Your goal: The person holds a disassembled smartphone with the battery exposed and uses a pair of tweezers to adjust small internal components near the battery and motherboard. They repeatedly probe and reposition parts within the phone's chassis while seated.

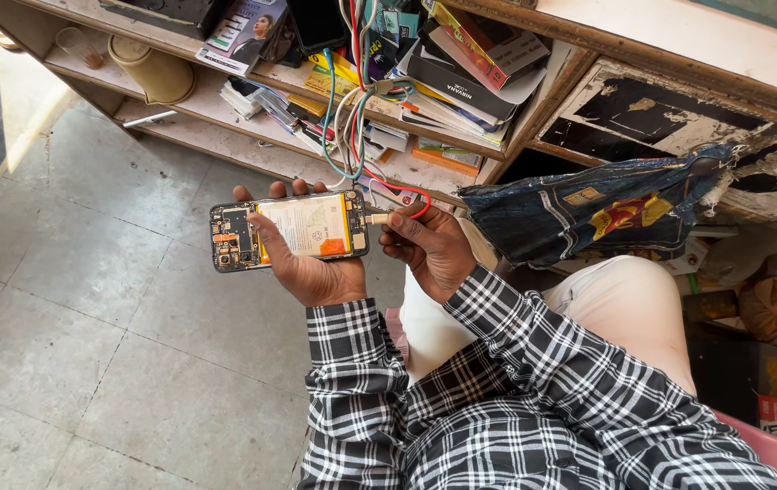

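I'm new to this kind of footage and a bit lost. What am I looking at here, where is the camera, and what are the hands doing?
There is one picture, taken by a camera worn on a person's head, looking down at their own arms in a checked shirt. No machine is involved. The left hand holds a phone with its back cover off, so the battery and circuit boards show. The right hand pinches a cable plug at the phone's end; coloured wires run up to a wooden shelf crowded with boxes and papers. Below is a tiled floor. A blue bag hangs at the right.
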